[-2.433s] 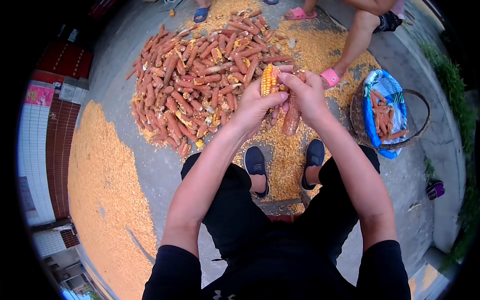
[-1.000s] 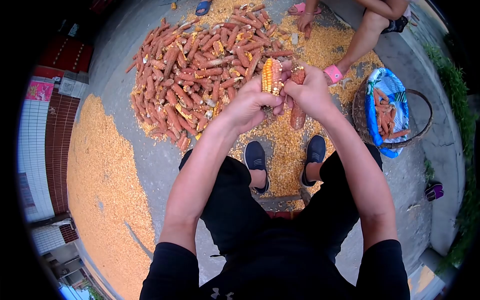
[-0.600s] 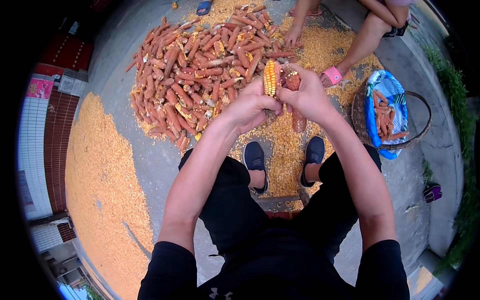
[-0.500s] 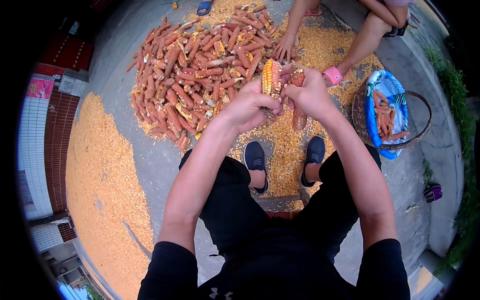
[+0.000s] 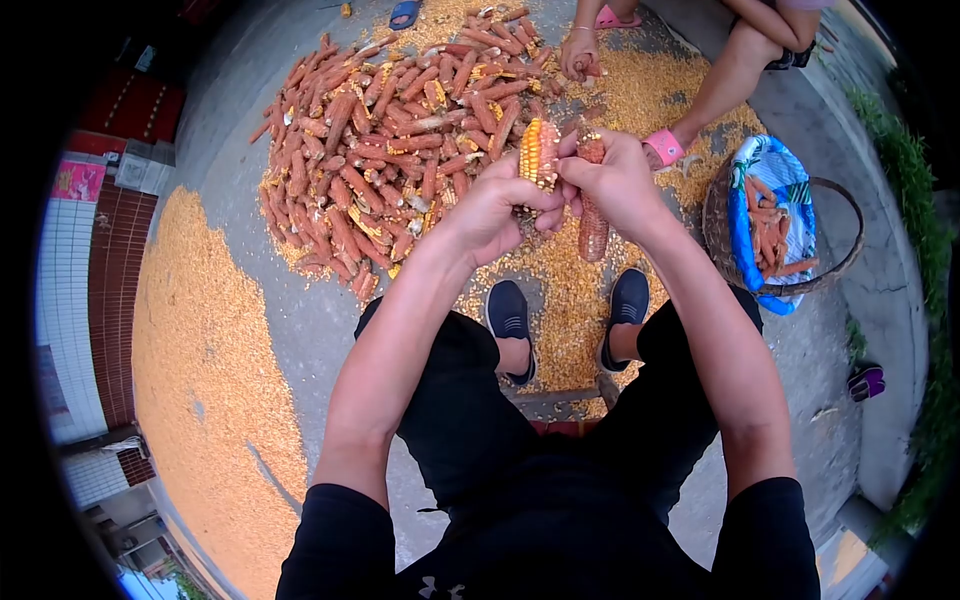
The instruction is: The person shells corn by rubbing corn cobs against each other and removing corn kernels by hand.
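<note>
gripping a partly stripped corn ear (image 5: 538, 153), the fingers of the left hand (image 5: 500, 210) are closed around its lower part, yellow kernels facing outward. the right hand (image 5: 620, 185) is clamped on a bare reddish cob (image 5: 593, 230), slanted downward beside the ear; the thumb reaches the ear's stripped side. both pieces are in the air, above loose kernels (image 5: 570, 330) lying between and ahead of two dark shoes (image 5: 510, 315). beyond the left hand is a large cob pile (image 5: 400, 150), some cobs bearing yellow kernels. another person's hand (image 5: 579, 55) is near the pile's far right edge. to the right, a handled basket (image 5: 718, 225) with a blue-edged liner (image 5: 743, 215) contains reddish cobs. a broad kernel layer (image 5: 210, 380) covers ground at far left.
</note>
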Available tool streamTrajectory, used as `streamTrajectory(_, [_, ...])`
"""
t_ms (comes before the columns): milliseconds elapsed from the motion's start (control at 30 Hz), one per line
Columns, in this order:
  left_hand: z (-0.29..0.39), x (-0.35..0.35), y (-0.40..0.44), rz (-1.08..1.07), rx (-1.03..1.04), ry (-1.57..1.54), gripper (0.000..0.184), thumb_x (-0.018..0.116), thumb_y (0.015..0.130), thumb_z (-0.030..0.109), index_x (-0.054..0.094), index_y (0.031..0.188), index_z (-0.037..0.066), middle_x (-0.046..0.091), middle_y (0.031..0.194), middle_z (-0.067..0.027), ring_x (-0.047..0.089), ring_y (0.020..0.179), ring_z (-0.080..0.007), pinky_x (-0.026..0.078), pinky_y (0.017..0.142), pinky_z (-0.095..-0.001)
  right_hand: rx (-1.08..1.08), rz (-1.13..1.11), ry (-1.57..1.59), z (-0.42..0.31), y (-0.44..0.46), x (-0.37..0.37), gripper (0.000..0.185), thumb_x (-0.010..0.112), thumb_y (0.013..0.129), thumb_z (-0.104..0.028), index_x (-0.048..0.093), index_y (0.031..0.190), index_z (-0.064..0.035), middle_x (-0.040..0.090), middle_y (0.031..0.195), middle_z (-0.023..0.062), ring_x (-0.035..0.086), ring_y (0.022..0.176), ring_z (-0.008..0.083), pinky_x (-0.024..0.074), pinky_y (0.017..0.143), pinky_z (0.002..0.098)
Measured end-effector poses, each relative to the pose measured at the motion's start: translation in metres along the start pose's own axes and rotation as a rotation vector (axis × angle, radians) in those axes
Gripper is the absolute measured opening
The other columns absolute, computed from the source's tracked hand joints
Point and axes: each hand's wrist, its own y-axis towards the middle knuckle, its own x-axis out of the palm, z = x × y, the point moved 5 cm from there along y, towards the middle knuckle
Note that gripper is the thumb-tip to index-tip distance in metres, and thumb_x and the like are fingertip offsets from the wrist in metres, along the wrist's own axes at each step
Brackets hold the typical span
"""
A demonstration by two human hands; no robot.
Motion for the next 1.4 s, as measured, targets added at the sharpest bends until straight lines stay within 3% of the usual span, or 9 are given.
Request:
streamTrajectory(267, [0.004, 0.001, -0.001, -0.076, 0.030, -0.175, 0.042, 0.055, 0.092, 0.009, 0.052, 0.133, 0.002, 0.053, 0.082, -0.0063, 0.051, 0.067, -0.0153, 0.044, 0.071, -0.0334, 0.010, -0.003, 0.123, -0.013, -0.007, 0.003, 0.013, 0.066, 0.088, -0.004, 0.066, 0.099, 0.0038, 0.067, 0.071, 0.0081, 0.061, 0.057, 0.0116, 0.0475, 0.046, 0.0288])
streamTrajectory(433, [-0.004, -0.003, 0.000, -0.005, -0.015, -0.147, 0.027, 0.050, 0.104, 0.024, 0.059, 0.121, 0.005, 0.053, 0.076, -0.0039, 0.051, 0.062, -0.0150, 0.046, 0.071, -0.0342, -0.054, 0.019, -0.147, -0.006, -0.006, 0.001, 0.020, 0.065, 0.089, -0.006, 0.066, 0.105, 0.0065, 0.073, 0.075, 0.0135, 0.073, 0.066, 0.0172, 0.0559, 0.054, 0.0310])
streamTrajectory(567, [-0.011, -0.009, 0.004, 0.000, -0.073, -0.189, 0.042, 0.040, 0.109, 0.043, 0.059, 0.114, 0.006, 0.052, 0.070, -0.0032, 0.051, 0.056, -0.0146, 0.049, 0.070, -0.0357, 0.036, 0.036, -0.077, -0.018, -0.015, 0.012, 0.011, 0.064, 0.090, -0.003, 0.063, 0.099, 0.0043, 0.069, 0.074, 0.0091, 0.070, 0.067, 0.0132, 0.0537, 0.054, 0.0300])
streamTrajectory(667, [-0.013, -0.008, 0.006, -0.004, -0.109, -0.187, 0.053, 0.033, 0.109, 0.051, 0.059, 0.111, 0.005, 0.051, 0.068, -0.0030, 0.049, 0.052, -0.0141, 0.051, 0.070, -0.0365, -0.162, 0.072, -0.473, -0.016, -0.011, 0.005, 0.017, 0.066, 0.085, -0.003, 0.063, 0.100, 0.0060, 0.070, 0.077, 0.0160, 0.074, 0.073, 0.0214, 0.0571, 0.062, 0.0355])
streamTrajectory(767, [-0.014, -0.008, 0.006, -0.001, -0.150, -0.171, 0.057, 0.030, 0.109, 0.054, 0.059, 0.112, 0.005, 0.050, 0.065, -0.0025, 0.046, 0.048, -0.0136, 0.052, 0.070, -0.0371, -0.321, 0.049, -0.630, -0.029, -0.016, 0.007, 0.038, 0.067, 0.076, -0.009, 0.066, 0.110, 0.0079, 0.070, 0.089, 0.0284, 0.073, 0.082, 0.0407, 0.0586, 0.076, 0.0444])
streamTrajectory(867, [-0.014, -0.007, 0.007, -0.004, -0.171, -0.197, 0.057, 0.029, 0.109, 0.053, 0.058, 0.114, 0.004, 0.049, 0.064, -0.0021, 0.045, 0.045, -0.0130, 0.052, 0.071, -0.0373, -0.391, 0.084, -0.705, -0.031, -0.018, 0.006, 0.039, 0.066, 0.074, -0.009, 0.067, 0.111, 0.0061, 0.070, 0.091, 0.0283, 0.070, 0.087, 0.0436, 0.0568, 0.079, 0.0470])
streamTrajectory(1133, [-0.006, -0.003, 0.006, -0.079, -0.048, -0.234, 0.059, 0.026, 0.110, 0.051, 0.052, 0.127, 0.001, 0.047, 0.067, -0.0018, 0.044, 0.050, -0.0132, 0.049, 0.074, -0.0362, -0.226, 0.129, -0.600, -0.018, -0.011, -0.017, 0.040, 0.064, 0.079, -0.012, 0.065, 0.113, 0.0073, 0.067, 0.100, 0.0308, 0.070, 0.082, 0.0428, 0.0557, 0.076, 0.0448])
streamTrajectory(1267, [-0.004, -0.006, 0.008, -0.054, -0.006, -0.200, 0.055, 0.027, 0.110, 0.047, 0.050, 0.133, 0.002, 0.048, 0.071, -0.0026, 0.046, 0.055, -0.0140, 0.048, 0.075, -0.0366, -0.421, 0.132, -0.790, -0.024, -0.017, -0.015, 0.025, 0.067, 0.087, -0.008, 0.065, 0.110, 0.0017, 0.072, 0.096, 0.0132, 0.071, 0.079, 0.0200, 0.0545, 0.069, 0.0327])
streamTrajectory(1400, [-0.006, -0.012, 0.010, -0.050, 0.017, -0.240, 0.046, 0.032, 0.109, 0.043, 0.052, 0.126, 0.005, 0.055, 0.076, -0.0051, 0.052, 0.061, -0.0156, 0.049, 0.073, -0.0370, -0.375, 0.085, -0.601, -0.026, -0.017, -0.014, 0.026, 0.069, 0.090, -0.010, 0.064, 0.111, 0.0035, 0.071, 0.097, 0.0134, 0.071, 0.080, 0.0201, 0.0551, 0.070, 0.0341])
